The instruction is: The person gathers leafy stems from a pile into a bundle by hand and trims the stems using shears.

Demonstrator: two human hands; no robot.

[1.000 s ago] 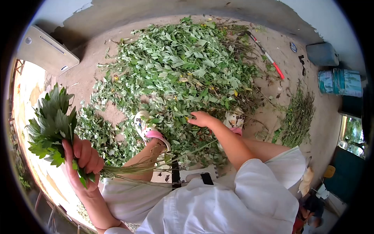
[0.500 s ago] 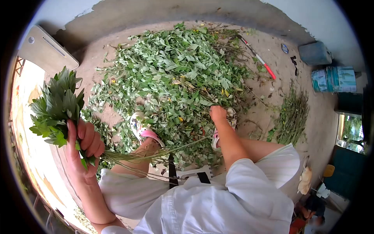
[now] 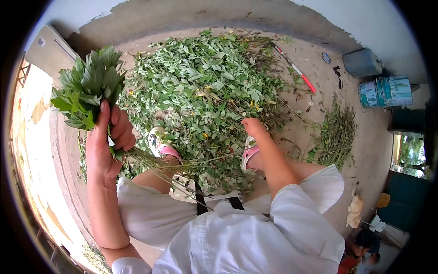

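Observation:
My left hand point(image 3: 112, 137) is closed round a bunch of leafy stems point(image 3: 93, 89), held up at the left. Broad green leaves stick out above the fist, and long thin stems trail below it towards my lap. My right hand point(image 3: 253, 127) is at the near right side of a big heap of cut leafy stems point(image 3: 200, 68), low over the foot. Its fingers are pinched together at a stem of the heap; the fingertips are small and partly lost among the leaves.
Pink-and-white clogs point(image 3: 169, 151) are on my feet beside the heap. A red-handled long tool point(image 3: 308, 83) lies beyond it. To the right are a pile of thin stems point(image 3: 337, 134), a blue-grey container point(image 3: 362, 63), patterned buckets point(image 3: 388, 91) and a cat-like pale animal point(image 3: 354, 211). Another person point(image 3: 365, 246) is at lower right.
My left hand has moved up and to the right with the bunch, and its trailing stems have swung closer in. My right hand has shifted slightly up and left at the heap.

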